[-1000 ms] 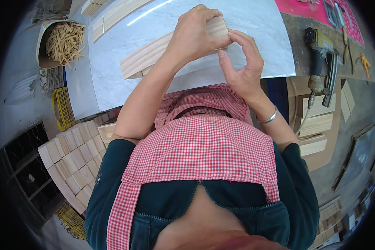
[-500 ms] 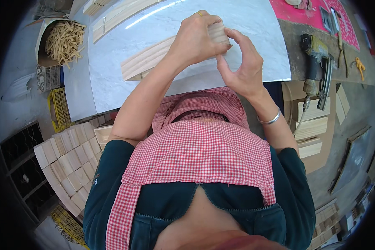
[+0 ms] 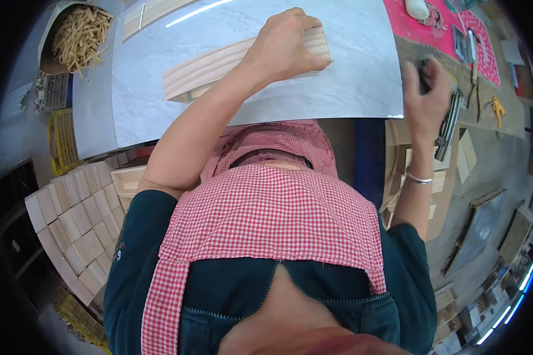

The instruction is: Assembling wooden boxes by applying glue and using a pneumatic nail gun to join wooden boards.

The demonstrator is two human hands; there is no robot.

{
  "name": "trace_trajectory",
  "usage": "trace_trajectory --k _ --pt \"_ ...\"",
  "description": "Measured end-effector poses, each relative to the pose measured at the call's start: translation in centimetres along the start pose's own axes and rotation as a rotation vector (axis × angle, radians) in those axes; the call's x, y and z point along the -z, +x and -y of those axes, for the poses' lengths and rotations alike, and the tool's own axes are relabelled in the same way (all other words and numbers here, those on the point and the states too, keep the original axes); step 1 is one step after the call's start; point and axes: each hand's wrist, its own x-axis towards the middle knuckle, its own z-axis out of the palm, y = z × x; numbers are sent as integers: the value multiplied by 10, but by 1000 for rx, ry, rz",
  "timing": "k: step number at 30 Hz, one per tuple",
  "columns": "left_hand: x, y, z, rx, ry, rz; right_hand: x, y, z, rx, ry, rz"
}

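Nearest the camera, a red checked apron (image 3: 266,219) over a dark teal top fills the lower middle and hides whatever lies under the near edge of the worktop (image 3: 349,77). To the left, below the worktop, pale wooden blocks (image 3: 71,231) are stacked in rows, partly cut off by the dark rim of the view. The right hand (image 3: 425,94), a bracelet on its wrist, is off the right edge of the worktop, its grip curled around a dark tool (image 3: 450,121); the hand covers most of the handle, so how tightly it closes is hard to tell. The tool's kind is hard to make out. The left hand (image 3: 284,44) lies farther out, its grip pressed flat, fingers together, on the right end of the wood strips (image 3: 219,62), which lie side by side on the pale marbled worktop, slanting from lower left to upper right; the hand hides their right end. More strips (image 3: 154,12) lie at the far edge, cut off by the frame. Far left, a bin of thin pale sticks (image 3: 80,32) stands beside the worktop. Far right, a pink mat (image 3: 420,29) carries small items too blurred to name, and boards lie on the grey floor (image 3: 497,165).
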Motion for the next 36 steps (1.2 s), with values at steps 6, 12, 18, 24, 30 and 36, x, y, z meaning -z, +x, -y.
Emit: trace_trajectory --k 6,12,18,24,30,36 --pt "-7 0 6 22 -20 4 31 1 -96 -350 -555 318" --pt "-9 -1 6 54 -12 23 31 1 -149 -351 -640 404" --pt "-9 0 5 79 -28 56 74 51 -66 -647 -432 674" --pt "-14 -4 8 69 -2 39 88 82 61 -166 -199 719" --pt "-14 -1 7 67 -23 21 53 120 102 219 -92 717" --pt "-10 -1 4 106 -8 49 37 135 114 244 -17 870"
